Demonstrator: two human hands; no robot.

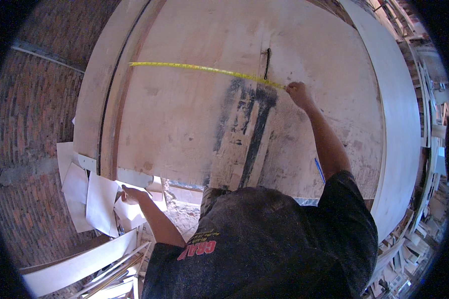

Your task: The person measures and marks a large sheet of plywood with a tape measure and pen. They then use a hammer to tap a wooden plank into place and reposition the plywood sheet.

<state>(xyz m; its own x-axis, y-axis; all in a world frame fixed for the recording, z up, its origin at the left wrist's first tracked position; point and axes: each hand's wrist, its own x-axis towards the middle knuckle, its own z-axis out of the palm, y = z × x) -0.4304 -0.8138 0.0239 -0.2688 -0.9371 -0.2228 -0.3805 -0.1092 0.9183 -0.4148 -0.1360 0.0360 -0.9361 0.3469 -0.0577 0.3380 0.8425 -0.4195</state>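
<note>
Pinched in the right hand (298,93) is a yellow measuring tape (202,68), running across the wooden table (174,114) to the brown strip (118,99) on the left; the left hand (130,195) curls near white sheets (102,204), and I cannot tell if it holds anything. A blue pen (319,169) lies beside the right arm (327,132), black smudges (257,132) mark the table, and a brick wall (30,204) is at the left. Red and yellow letters (196,249) show on the dark shirt (279,249), but the tape's marks are too small to read.

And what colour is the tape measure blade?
The tape measure blade is yellow; it shows best in the head view.
</note>
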